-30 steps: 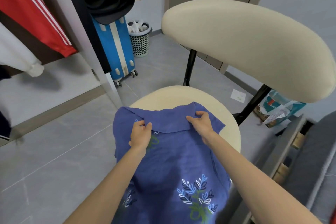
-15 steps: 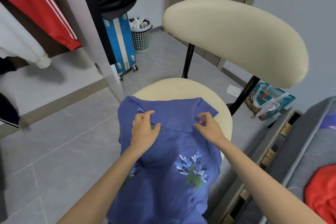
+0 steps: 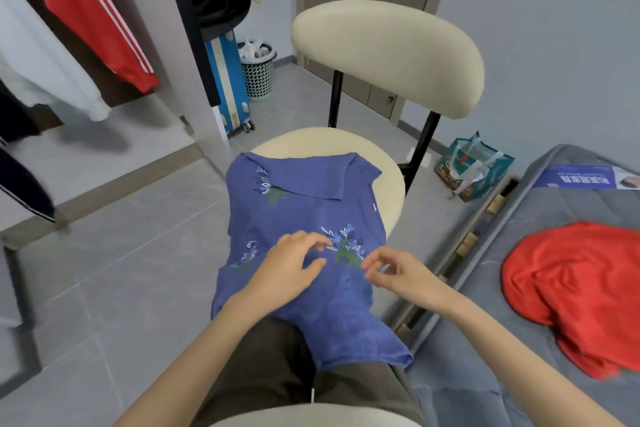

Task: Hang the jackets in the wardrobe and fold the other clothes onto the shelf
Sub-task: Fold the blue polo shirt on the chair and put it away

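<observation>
Both hands are dropping from the collar to mid-shirt; left hand and right hand are hovering, each grip loose and empty; the blue polo shirt is lying draped over the chair seat, seemingly ready for folding

This is a bedroom in a home: an open wardrobe with a red white-striped jacket hanging inside, a grey mattress bed, a blue hard-shell suitcase, a white mesh bin and a cream padded chair on a grey tiled floor.
</observation>
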The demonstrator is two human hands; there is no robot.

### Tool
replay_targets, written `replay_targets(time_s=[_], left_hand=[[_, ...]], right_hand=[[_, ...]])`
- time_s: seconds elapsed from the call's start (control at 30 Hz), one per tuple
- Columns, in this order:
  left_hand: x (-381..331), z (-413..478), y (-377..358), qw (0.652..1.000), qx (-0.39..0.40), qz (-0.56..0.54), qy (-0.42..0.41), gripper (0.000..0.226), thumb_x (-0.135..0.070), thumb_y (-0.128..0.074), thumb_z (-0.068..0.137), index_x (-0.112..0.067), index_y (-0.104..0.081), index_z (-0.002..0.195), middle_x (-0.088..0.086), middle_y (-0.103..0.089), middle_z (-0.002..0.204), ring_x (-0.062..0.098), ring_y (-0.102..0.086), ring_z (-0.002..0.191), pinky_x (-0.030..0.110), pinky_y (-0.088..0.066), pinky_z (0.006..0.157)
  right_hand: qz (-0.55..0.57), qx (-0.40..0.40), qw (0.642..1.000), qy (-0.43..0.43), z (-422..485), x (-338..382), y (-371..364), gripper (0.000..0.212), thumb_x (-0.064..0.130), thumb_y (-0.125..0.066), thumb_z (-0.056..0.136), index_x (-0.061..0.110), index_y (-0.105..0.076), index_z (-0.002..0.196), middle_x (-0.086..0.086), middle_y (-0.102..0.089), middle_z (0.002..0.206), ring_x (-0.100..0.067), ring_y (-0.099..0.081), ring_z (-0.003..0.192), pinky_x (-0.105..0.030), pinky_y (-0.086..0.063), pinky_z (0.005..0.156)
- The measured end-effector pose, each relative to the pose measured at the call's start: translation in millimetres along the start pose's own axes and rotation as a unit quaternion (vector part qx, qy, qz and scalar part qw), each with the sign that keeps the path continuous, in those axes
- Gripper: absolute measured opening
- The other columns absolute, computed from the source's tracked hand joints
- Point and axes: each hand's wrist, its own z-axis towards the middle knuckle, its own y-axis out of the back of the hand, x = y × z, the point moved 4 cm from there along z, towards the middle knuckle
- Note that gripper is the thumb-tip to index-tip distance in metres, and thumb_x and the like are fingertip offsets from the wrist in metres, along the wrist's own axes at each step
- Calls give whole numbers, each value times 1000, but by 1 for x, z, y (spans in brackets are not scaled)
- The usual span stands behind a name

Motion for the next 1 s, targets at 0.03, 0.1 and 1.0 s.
replay_targets(time_s=[0.03,0.1,1.0], left_hand=[[-2,-11,-4,1000,17,8,-10,30,-22,-60,92,-31,-59,121,-16,-56,107,13,-51,109,33,-38,101],[-5,-34,-14,996,73,19,-36,33,-21,-63,90,-33,-59,120,-17,-58,113,11,-50,111,33,-36,103],[4,-73,-14,979,-82,-178,51,16,-9,-61,93,-20,-69,84,-19,-67,73,-8,-58,67,7,-42,67]], right_hand=[[-9,8,1000,5,-13,-2,-4,10,4,-64,89,10,-66,97,12,-60,75,6,-50,58,-10,-39,64],[-24,29,999,11,-36,-10,-12,12,6,-65,87,13,-66,97,11,-63,78,-3,-54,65,-16,-45,70],[-160,-114,980,34,-76,-56,-37,20,18,-64,88,24,-68,107,18,-67,106,-1,-59,101,-22,-46,88]])
